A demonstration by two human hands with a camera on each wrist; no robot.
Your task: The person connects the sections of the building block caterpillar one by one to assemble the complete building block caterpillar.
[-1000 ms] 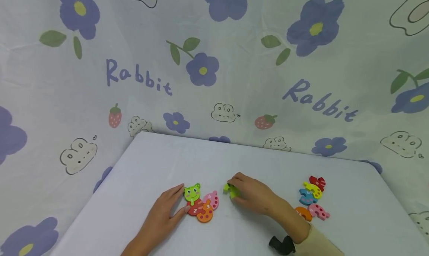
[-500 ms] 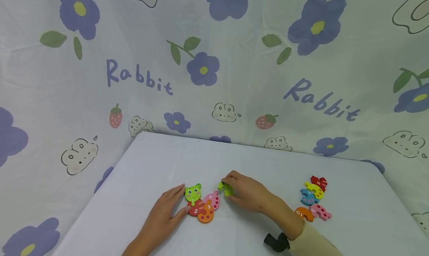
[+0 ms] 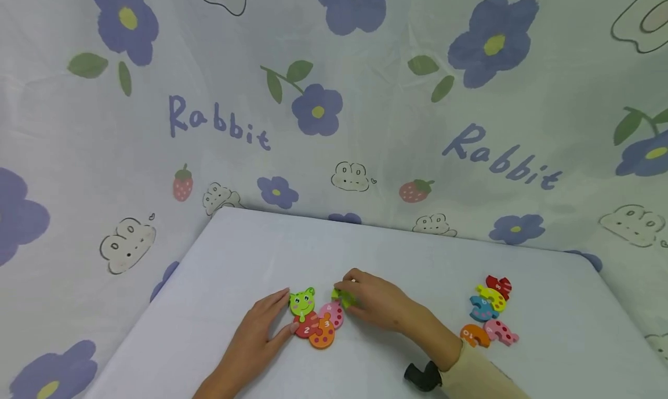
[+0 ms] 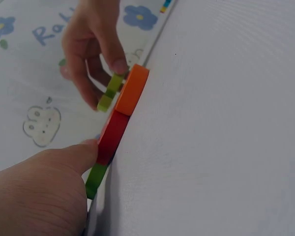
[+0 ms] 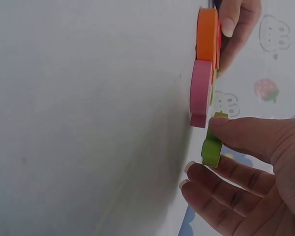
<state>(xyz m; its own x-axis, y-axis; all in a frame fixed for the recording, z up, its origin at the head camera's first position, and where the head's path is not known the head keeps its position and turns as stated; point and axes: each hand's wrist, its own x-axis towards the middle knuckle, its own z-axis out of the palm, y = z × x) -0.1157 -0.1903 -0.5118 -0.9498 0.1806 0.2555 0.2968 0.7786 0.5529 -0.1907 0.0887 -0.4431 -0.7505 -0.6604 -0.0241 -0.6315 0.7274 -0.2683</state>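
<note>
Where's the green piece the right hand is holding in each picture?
Head: green piece, lower middle.
Left wrist: green piece, left of centre, upper half.
Right wrist: green piece, right of centre, slightly low.
Landmark in all three: orange 3 piece; number readable only in head view.

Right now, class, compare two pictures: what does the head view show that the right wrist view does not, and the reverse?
Only the head view shows the separate group of five pieces, the sleeve, the black object near it, and the smiling face of the green head piece.

Only the right wrist view shows the palm side of the fingers on the right hand.

Both share that hand pinching a light green piece, the left hand, the joined set's orange piece and pink piece, the white table and the patterned backdrop.
</note>
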